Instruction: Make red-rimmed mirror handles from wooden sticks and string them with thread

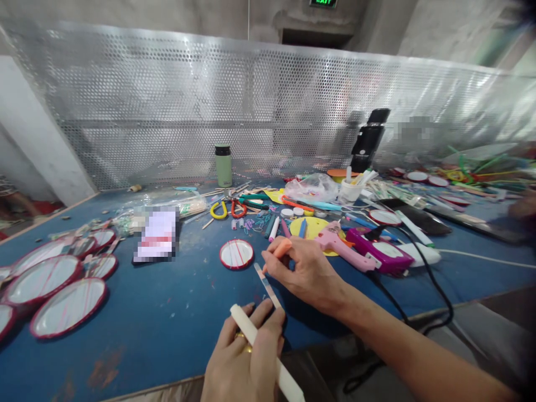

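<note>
My left hand (238,363) is closed on a thin flat stick (268,286) with pale and orange bands. A cream marker-like tube (288,381) is also tucked between its fingers, slanting down to the right. My right hand (312,271) pinches an orange marker (283,249), its lower end at the stick's left-hand tip. Whether the marker touches the stick I cannot tell. Just beyond lies a small round white disc with a red rim (237,254). The lower part of the stick is hidden by my left fingers.
Larger red-rimmed discs (69,308) and a phone (157,237) lie to the left. On the right are a pink glue gun (345,248), a purple power strip (381,251) and cables. Pliers (239,209), markers and a green bottle (224,166) stand or lie behind, before a perforated metal screen (180,111).
</note>
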### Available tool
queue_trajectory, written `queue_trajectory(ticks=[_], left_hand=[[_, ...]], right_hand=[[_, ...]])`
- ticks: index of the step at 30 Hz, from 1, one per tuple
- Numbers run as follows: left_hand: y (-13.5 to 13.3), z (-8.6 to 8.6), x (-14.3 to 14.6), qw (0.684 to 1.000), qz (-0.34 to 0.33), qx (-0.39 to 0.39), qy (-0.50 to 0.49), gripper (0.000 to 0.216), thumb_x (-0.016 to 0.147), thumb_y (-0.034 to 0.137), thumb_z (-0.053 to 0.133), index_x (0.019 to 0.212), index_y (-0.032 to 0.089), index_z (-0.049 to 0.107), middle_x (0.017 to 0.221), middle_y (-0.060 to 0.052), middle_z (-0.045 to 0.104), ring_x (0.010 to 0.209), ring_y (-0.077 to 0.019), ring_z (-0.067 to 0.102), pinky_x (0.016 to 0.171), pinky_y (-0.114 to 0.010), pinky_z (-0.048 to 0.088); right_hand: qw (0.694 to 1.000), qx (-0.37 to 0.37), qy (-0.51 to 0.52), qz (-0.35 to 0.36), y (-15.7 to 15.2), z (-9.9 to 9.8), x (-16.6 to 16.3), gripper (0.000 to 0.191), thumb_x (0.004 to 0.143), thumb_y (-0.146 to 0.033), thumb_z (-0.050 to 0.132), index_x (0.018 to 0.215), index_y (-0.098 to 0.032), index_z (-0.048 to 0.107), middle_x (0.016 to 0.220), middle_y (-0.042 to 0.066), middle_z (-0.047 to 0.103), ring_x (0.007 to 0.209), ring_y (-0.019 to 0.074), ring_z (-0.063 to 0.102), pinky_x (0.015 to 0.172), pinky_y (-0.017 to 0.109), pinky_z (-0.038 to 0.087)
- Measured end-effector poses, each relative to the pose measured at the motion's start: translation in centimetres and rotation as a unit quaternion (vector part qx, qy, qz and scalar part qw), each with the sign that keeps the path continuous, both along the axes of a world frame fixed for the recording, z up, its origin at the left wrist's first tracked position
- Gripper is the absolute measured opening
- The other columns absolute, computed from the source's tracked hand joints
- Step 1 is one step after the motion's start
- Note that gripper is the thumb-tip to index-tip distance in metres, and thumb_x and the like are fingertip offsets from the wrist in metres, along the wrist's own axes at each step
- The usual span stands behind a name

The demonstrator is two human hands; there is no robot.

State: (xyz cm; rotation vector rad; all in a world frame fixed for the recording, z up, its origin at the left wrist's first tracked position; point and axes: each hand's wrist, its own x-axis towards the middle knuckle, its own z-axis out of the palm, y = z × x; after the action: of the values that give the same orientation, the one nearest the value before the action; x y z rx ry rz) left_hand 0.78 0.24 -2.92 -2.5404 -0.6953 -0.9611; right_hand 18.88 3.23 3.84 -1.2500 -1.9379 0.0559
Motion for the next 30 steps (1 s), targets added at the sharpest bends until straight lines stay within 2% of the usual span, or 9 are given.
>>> queue_trajectory(ticks=[6,11,23,30], left_hand=[[-0.37,0.26,0.04,1.000,0.017,-0.018,-0.004,0.032,0.100,0.013,0.031,0.122,0.013,0.055,0.116,-0.008,0.071,0.106,-0.0197,0.068,0.081,-0.033,0.062],[0.02,-0.17,0.04,1.000,-0.013,0.009,-0.020,0.030,0.098,0.013,0.036,0.120,0.010,0.057,0.112,-0.010,0.073,0.103,-0.0202,0.070,0.079,-0.031,0.062],[0.07,-0.33,-0.12,1.000,-0.003,0.003,-0.010,0.032,0.098,0.014,0.037,0.122,0.011,0.057,0.115,-0.009,0.072,0.104,-0.0215,0.069,0.079,-0.031,0.062],[-0.14,-0.11,-0.10,1.000,-0.006,-0.015,-0.010,0.033,0.099,0.014,0.035,0.122,0.011,0.058,0.115,-0.010,0.072,0.104,-0.0219,0.069,0.081,-0.032,0.062]], right_hand=[[1.000,0.012,-0.005,0.004,0.02,0.01,-0.15,0.024,0.090,-0.025,0.055,0.067,-0.019,0.055,0.071,-0.001,0.068,0.064,0.0117,0.059,0.064,0.026,0.041],[1.000,0.007,-0.009,0.016,0.09,0.08,-0.31,0.022,0.090,-0.026,0.055,0.069,-0.019,0.056,0.071,-0.001,0.068,0.062,0.0114,0.058,0.063,0.026,0.041],[1.000,-0.014,-0.006,0.008,0.20,-0.06,-0.13,0.022,0.091,-0.026,0.053,0.070,-0.020,0.056,0.073,-0.001,0.067,0.064,0.0120,0.058,0.063,0.025,0.041],[1.000,0.001,-0.004,0.005,0.18,0.07,-0.04,0.023,0.091,-0.026,0.054,0.068,-0.020,0.054,0.069,-0.002,0.066,0.061,0.0116,0.058,0.062,0.025,0.041]])
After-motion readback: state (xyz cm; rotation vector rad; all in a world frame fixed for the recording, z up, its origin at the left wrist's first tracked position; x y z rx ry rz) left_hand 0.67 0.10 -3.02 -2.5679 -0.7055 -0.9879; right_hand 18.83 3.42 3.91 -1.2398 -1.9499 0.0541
